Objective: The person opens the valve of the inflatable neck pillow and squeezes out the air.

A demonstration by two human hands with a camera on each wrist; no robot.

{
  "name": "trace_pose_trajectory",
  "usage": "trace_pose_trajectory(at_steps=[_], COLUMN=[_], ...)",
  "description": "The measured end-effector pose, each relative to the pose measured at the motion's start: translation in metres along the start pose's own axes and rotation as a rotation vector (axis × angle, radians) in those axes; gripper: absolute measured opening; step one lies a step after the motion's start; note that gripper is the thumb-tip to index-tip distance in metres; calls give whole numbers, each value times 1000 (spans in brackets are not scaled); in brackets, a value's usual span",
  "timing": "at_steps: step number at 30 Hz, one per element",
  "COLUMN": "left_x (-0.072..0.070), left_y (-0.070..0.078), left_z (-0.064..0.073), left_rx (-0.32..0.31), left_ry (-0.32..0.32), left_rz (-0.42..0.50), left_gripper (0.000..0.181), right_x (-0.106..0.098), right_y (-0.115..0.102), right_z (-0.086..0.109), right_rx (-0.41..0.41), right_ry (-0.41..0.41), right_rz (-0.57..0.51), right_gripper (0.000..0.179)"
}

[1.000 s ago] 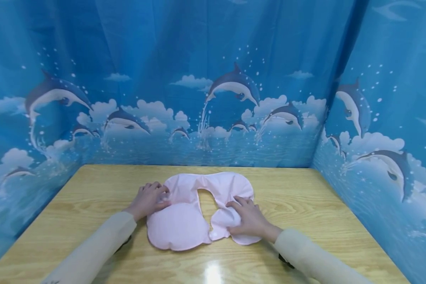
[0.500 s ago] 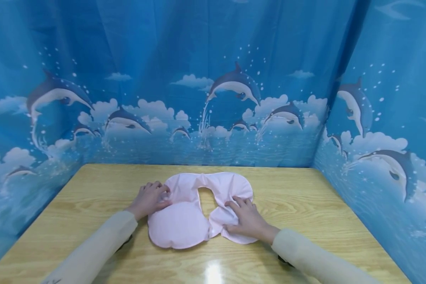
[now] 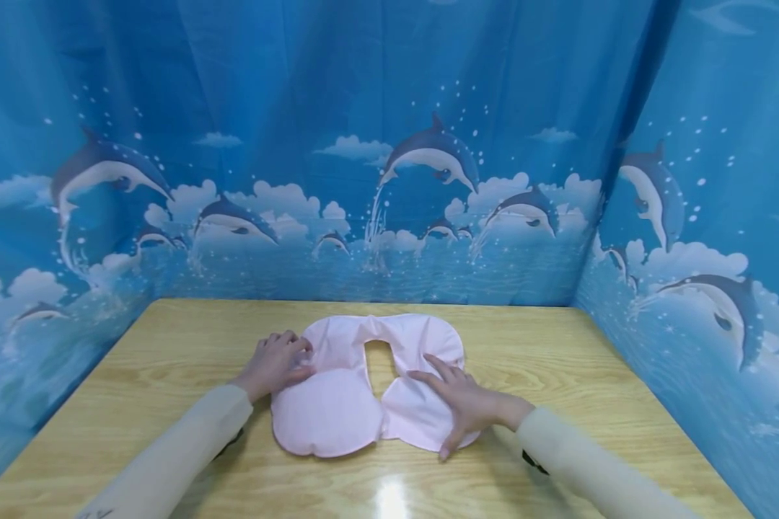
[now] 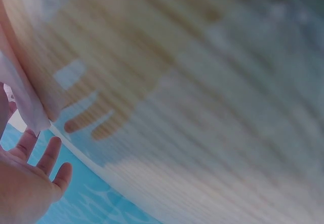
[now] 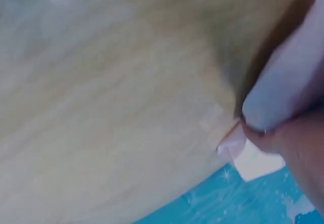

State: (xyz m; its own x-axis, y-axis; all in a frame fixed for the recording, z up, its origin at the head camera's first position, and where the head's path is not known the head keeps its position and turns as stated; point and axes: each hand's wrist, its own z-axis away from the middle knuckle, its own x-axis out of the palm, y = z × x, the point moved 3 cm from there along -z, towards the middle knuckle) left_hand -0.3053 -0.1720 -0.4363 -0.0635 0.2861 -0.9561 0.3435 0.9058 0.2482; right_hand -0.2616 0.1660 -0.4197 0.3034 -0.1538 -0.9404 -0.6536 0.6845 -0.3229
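A pale pink, U-shaped cloth bib (image 3: 327, 414) lies on the table, with a narrow opening down its middle and its two front lobes meeting at the near side. Its left lobe looks smooth and slightly puffed. My left hand (image 3: 275, 365) grips the bib's left edge, a fold of cloth between thumb and fingers; the left wrist view shows that hand (image 4: 30, 178) beside the cloth. Over the right lobe my right hand (image 3: 464, 404) rests with fingers spread, its thumb reaching the near edge. In the right wrist view, the thumb (image 5: 298, 145) lies against the pink cloth.
The bib rests on a light wood-grain table (image 3: 188, 339). A blue curtain (image 3: 285, 144) printed with dolphins hangs behind the table and along both sides. A light reflection shines near the table's front.
My right hand has loosened its gathered grip and spread its fingers, shifting slightly right. The bib's right lobe has gone from bunched to flatter. My left hand has barely moved.
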Motion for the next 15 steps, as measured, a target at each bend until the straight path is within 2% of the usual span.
trace_pose_trajectory(at_steps=[2,5,10,15], left_x=[0,0,-1,-2], left_y=[0,0,0,2], left_z=[0,0,0,1], left_rx=[-2,-5,-3,-3], left_ry=[-1,1,10,5], left_rz=[1,-1,-7,-8], left_gripper=[32,32,31,31], right_x=[-2,-3,-4,0], right_y=[3,6,9,12], right_z=[2,4,4,4], right_rx=[-4,-12,-42,-86], right_ry=[-54,-81,-14,100], right_rz=[-10,-6,18,83], right_gripper=[128,126,108,88])
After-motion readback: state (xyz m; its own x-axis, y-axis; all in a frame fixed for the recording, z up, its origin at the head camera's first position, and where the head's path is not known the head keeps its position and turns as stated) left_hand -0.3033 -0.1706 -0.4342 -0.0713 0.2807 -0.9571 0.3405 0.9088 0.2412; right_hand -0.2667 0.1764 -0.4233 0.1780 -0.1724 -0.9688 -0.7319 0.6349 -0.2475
